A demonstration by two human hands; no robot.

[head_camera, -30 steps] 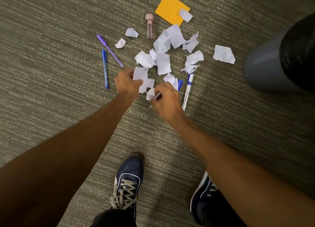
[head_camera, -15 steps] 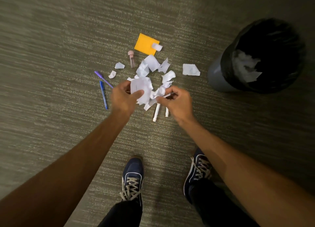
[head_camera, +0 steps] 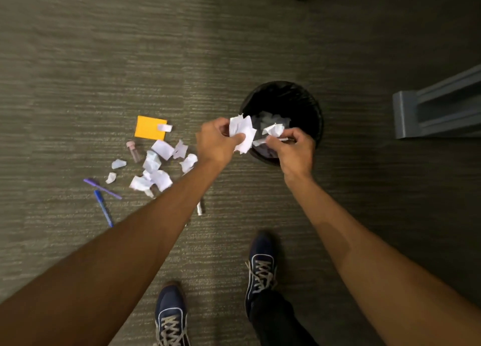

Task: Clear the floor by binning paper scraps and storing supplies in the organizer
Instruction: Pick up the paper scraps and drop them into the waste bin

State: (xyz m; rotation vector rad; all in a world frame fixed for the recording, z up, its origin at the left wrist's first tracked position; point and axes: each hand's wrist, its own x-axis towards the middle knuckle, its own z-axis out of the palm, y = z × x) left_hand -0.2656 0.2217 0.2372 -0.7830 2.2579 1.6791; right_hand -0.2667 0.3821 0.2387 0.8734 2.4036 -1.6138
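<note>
My left hand (head_camera: 217, 142) pinches a torn white paper scrap (head_camera: 243, 133); my right hand (head_camera: 292, 148) grips crumpled white scraps (head_camera: 273, 131). Both bundles hang directly above the round black-lined waste bin (head_camera: 309, 103), so letting go drops them in.

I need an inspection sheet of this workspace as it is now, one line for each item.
Surface: grey-green carpet, scraps lying loose on it.
Job's things: black bin with paper inside; paper scraps on the floor; orange notepad; blue pen; purple pen; small vial.
Clutter: nothing seen.
Grippers: left hand and right hand each hold scraps over the bin.
Cables: nothing seen.
Surroundings: grey furniture base; organizer not in view.
</note>
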